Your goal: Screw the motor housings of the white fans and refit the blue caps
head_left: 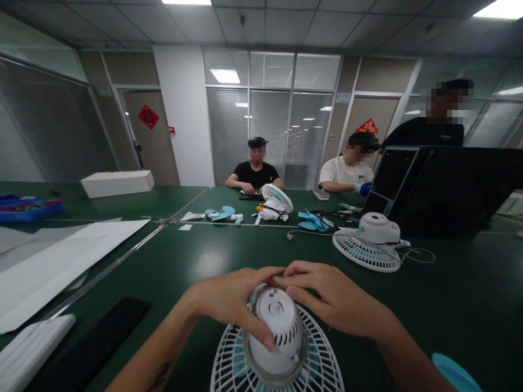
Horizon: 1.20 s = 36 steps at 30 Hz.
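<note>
In front of me a white electric fan lies face down, its motor housing (272, 356) upward and its round grille (322, 359) spread on the table. Pale blue blades show through the bars. My left hand (229, 294) is wrapped round the housing's left and far side, with the thumb lying across the near face. At the far rim of the housing is my right hand (330, 294), its fingers bent and drawn together, fingertips meeting those of the left hand. Whatever these right fingertips pinch, if anything, is hidden.
Another fan (373, 239) lies grille down at the right, its cord beside it. Beyond are blue fan blades (314, 220), a tilted fan (275, 204) and two seated people. A large black monitor (449, 190) stands right. A black pad (98, 337) and white sheets (77, 250) lie left.
</note>
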Each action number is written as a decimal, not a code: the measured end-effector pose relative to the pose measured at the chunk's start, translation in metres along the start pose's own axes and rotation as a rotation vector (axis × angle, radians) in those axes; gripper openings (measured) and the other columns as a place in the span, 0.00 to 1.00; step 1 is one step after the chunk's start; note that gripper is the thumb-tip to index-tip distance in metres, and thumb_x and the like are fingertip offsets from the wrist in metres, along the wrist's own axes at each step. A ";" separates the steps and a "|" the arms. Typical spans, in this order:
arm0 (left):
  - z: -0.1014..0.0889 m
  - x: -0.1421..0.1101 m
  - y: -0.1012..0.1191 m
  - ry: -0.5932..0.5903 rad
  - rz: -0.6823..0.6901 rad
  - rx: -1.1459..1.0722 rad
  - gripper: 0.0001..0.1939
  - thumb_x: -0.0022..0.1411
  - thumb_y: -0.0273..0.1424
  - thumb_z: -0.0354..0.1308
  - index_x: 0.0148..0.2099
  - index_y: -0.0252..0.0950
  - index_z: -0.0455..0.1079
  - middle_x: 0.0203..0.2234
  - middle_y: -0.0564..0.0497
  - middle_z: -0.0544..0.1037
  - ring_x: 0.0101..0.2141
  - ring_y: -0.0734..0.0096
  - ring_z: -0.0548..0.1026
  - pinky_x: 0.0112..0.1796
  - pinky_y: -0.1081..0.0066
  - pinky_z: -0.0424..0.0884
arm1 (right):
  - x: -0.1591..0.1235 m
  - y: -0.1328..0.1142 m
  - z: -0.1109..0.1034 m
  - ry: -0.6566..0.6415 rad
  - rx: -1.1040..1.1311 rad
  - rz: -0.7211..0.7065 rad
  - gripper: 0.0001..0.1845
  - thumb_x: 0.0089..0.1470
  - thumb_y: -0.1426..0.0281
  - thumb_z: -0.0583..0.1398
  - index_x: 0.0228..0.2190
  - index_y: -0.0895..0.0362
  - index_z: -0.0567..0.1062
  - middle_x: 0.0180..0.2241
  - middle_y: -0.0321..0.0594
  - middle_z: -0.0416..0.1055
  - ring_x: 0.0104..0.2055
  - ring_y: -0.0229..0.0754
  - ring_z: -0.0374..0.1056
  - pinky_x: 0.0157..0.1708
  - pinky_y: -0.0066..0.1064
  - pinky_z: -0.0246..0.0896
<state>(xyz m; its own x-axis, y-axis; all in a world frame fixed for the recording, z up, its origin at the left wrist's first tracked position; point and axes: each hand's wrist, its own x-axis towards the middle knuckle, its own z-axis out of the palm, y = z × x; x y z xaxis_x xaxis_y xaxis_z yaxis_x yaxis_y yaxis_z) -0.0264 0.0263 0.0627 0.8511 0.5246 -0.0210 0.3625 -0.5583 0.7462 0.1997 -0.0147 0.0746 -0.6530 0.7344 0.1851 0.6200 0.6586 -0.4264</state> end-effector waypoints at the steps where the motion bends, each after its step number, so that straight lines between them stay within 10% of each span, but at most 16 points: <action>1: 0.000 0.000 -0.001 -0.001 -0.010 0.006 0.51 0.45 0.45 0.72 0.67 0.38 0.54 0.59 0.42 0.69 0.56 0.51 0.69 0.56 0.56 0.64 | -0.001 0.003 -0.002 0.008 0.000 0.014 0.16 0.66 0.65 0.52 0.45 0.52 0.78 0.44 0.39 0.73 0.43 0.38 0.69 0.43 0.31 0.62; 30: 0.000 -0.002 0.008 -0.007 0.018 0.033 0.39 0.48 0.50 0.69 0.57 0.35 0.66 0.49 0.43 0.76 0.46 0.54 0.75 0.46 0.63 0.71 | 0.008 -0.001 0.025 0.162 -0.042 -0.067 0.11 0.59 0.71 0.57 0.40 0.54 0.78 0.38 0.38 0.73 0.39 0.39 0.68 0.38 0.31 0.60; 36: 0.000 -0.003 0.004 -0.027 -0.031 0.064 0.51 0.48 0.48 0.69 0.68 0.35 0.53 0.56 0.40 0.72 0.54 0.50 0.72 0.54 0.58 0.66 | 0.000 0.019 -0.001 0.148 -0.096 0.154 0.14 0.62 0.62 0.55 0.35 0.54 0.78 0.35 0.38 0.74 0.36 0.39 0.68 0.35 0.31 0.58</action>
<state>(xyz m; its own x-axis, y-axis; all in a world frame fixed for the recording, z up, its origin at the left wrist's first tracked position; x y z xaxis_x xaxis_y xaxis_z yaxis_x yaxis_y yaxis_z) -0.0277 0.0227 0.0660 0.8488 0.5250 -0.0622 0.4118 -0.5827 0.7006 0.2119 -0.0015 0.0674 -0.4809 0.8390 0.2547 0.7508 0.5441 -0.3746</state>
